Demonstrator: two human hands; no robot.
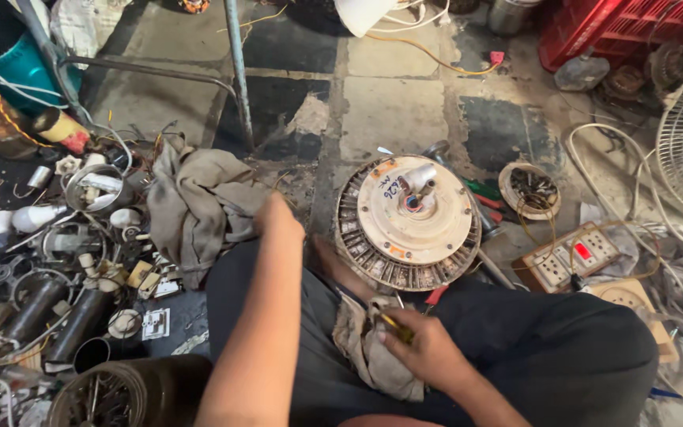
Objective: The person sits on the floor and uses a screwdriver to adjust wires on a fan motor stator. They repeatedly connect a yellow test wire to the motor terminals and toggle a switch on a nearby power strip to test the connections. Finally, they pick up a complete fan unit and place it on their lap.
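Right hand (pixel 424 348): closed around a dirty rag (pixel 369 348) on my lap, with a thin yellow-handled tool (pixel 397 326) pinched against it; I cannot tell its tip.
Left hand (pixel 277 215): stretched out to the crumpled grey cloth (pixel 199 202) on the floor, fingers curled down onto its edge; whether I have gripped it or only touch it I cannot tell.
Motor: the round fan motor (pixel 407 221) lies flat on the floor just in front of my knees, shaft stub up, between my two hands.
Around it: a socket board (pixel 575 257) with a lit red switch to the right, and a heap of metal parts (pixel 73 261) to the left.
Risk, cloth: I judge that pulling the grey cloth could drag small parts lying at its edge.
Risk, tool: the rag-wrapped hold looks loose; the tool could slip out.
Risk, power: loose wires near the live-looking board could snag.
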